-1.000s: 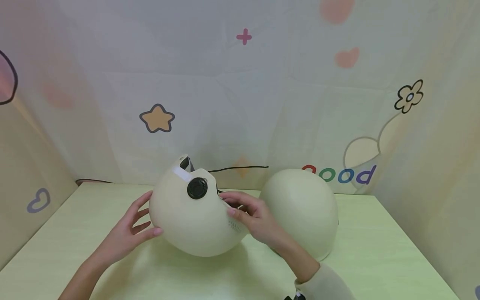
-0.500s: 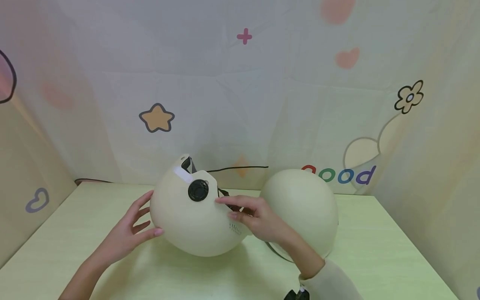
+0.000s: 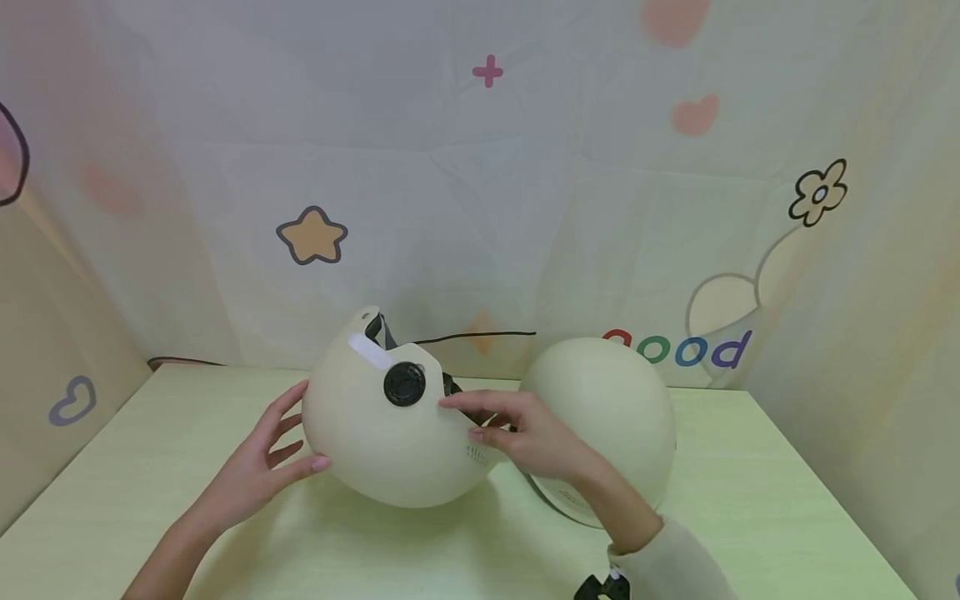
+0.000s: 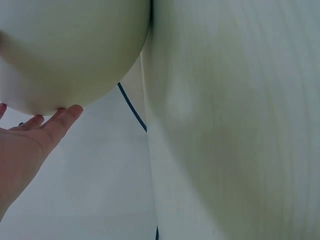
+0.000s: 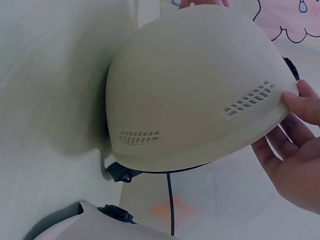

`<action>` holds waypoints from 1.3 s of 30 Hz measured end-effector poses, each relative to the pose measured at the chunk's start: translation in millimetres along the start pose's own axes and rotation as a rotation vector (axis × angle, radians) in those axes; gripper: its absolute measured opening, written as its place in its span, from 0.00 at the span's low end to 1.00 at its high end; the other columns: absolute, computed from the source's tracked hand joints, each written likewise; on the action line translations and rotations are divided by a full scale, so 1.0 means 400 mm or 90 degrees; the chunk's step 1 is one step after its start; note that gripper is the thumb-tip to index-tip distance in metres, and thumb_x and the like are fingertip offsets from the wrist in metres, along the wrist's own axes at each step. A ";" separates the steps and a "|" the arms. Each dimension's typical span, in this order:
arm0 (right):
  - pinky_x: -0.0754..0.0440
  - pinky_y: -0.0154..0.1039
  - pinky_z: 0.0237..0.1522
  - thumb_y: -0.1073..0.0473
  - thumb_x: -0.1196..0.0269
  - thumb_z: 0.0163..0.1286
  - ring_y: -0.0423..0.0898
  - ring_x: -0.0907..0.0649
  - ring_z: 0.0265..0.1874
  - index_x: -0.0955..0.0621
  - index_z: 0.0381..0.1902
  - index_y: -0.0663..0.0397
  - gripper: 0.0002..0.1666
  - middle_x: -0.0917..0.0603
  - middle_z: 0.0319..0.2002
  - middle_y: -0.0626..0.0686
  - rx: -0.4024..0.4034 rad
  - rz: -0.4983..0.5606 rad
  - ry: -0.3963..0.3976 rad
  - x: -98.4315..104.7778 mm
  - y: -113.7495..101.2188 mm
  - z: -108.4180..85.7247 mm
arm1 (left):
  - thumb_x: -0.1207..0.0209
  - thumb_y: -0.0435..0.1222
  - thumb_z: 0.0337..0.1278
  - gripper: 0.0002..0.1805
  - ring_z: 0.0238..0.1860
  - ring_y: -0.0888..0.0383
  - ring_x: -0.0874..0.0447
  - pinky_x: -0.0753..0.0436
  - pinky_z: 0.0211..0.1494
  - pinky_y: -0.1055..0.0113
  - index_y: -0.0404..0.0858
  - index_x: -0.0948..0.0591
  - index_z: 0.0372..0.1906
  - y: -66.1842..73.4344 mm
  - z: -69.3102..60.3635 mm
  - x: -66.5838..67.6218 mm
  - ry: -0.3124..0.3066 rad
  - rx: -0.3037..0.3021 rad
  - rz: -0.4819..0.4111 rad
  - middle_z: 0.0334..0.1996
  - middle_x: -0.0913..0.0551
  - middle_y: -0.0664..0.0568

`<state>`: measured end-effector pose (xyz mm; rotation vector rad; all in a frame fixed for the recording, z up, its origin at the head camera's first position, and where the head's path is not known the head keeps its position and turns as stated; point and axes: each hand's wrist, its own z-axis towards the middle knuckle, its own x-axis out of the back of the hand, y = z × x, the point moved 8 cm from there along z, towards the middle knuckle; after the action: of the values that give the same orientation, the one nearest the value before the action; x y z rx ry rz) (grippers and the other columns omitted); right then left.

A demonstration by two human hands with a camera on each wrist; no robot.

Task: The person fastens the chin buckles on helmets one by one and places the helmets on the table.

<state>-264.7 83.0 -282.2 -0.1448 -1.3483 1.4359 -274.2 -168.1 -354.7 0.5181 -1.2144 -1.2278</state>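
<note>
A cream helmet (image 3: 390,442) lies tilted on its side on the table, a round black knob (image 3: 405,384) facing up. Its vent slots (image 5: 248,100) show clearly in the right wrist view. My left hand (image 3: 258,467) touches the crown at the left, its fingers spread and fairly straight; in the left wrist view, fingertips (image 4: 75,111) meet the shell. At the right, my right hand (image 3: 528,433) pinches the helmet's rim, thumb on the outer shell and the other fingers toward the inside. A black strap (image 3: 450,385) shows beside that hand.
A second cream helmet (image 3: 607,408) stands just right of the first, partly behind my right forearm. The pale green table (image 3: 750,500) ends at a printed curtain (image 3: 480,208) at the back. A black cord (image 3: 480,335) runs along the curtain.
The held helmet has shifted slightly right and turned a little, its knob moving right. My right hand has moved slightly right, its index finger now straighter along the shell. My left hand has barely moved.
</note>
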 end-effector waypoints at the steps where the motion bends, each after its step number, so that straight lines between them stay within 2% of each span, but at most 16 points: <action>1: 0.22 0.39 0.42 0.74 0.41 0.59 0.44 0.23 0.43 0.23 0.54 0.59 0.23 0.22 0.53 0.53 0.002 -0.005 0.000 0.001 0.000 -0.001 | 0.35 0.33 0.50 0.48 0.63 0.42 0.42 0.30 0.56 0.55 0.52 0.51 0.71 0.003 0.000 -0.001 0.000 -0.002 -0.002 0.69 0.50 0.49; 5: 0.21 0.37 0.40 0.76 0.41 0.58 0.43 0.22 0.42 0.23 0.53 0.59 0.24 0.21 0.52 0.53 0.014 -0.020 -0.009 0.002 -0.008 0.000 | 0.36 0.33 0.50 0.48 0.63 0.41 0.43 0.32 0.56 0.49 0.51 0.51 0.71 0.009 -0.001 -0.003 0.000 -0.004 -0.008 0.69 0.50 0.49; 13: 0.20 0.36 0.37 0.81 0.43 0.54 0.45 0.22 0.41 0.22 0.52 0.61 0.27 0.20 0.49 0.54 0.047 -0.039 -0.022 0.002 -0.027 -0.006 | 0.35 0.33 0.49 0.48 0.62 0.41 0.42 0.30 0.55 0.52 0.53 0.51 0.71 0.003 -0.001 -0.004 -0.001 -0.011 0.005 0.69 0.50 0.48; 17: 0.19 0.36 0.37 0.83 0.44 0.53 0.45 0.22 0.43 0.21 0.50 0.61 0.27 0.19 0.49 0.55 0.046 -0.042 -0.007 0.006 -0.022 -0.008 | 0.35 0.33 0.49 0.48 0.62 0.42 0.41 0.30 0.55 0.52 0.53 0.51 0.71 0.000 0.000 -0.007 -0.004 -0.007 0.007 0.69 0.50 0.49; 26: 0.19 0.38 0.38 0.83 0.45 0.53 0.42 0.22 0.46 0.20 0.48 0.64 0.26 0.19 0.48 0.56 0.030 -0.009 0.012 0.012 -0.012 -0.009 | 0.36 0.32 0.50 0.49 0.63 0.40 0.42 0.32 0.55 0.48 0.52 0.53 0.71 0.004 -0.002 -0.008 -0.011 -0.015 -0.010 0.69 0.50 0.46; 33: 0.20 0.38 0.39 0.84 0.45 0.52 0.43 0.22 0.46 0.20 0.48 0.65 0.25 0.19 0.47 0.58 0.024 0.001 0.025 0.016 -0.007 -0.009 | 0.36 0.32 0.49 0.53 0.63 0.34 0.46 0.32 0.54 0.45 0.55 0.59 0.71 -0.022 0.002 -0.017 -0.042 0.011 -0.037 0.67 0.51 0.34; 39: 0.20 0.38 0.39 0.82 0.44 0.54 0.44 0.21 0.43 0.20 0.48 0.64 0.24 0.19 0.48 0.57 0.003 -0.008 0.039 0.023 -0.002 -0.010 | 0.36 0.28 0.48 0.57 0.63 0.35 0.47 0.31 0.55 0.47 0.57 0.62 0.71 -0.043 0.008 -0.020 -0.065 0.021 -0.082 0.67 0.51 0.34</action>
<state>-264.9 92.0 -278.0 -0.1762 -1.2943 1.4130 -283.3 -165.8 -371.5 0.5714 -1.3045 -1.3594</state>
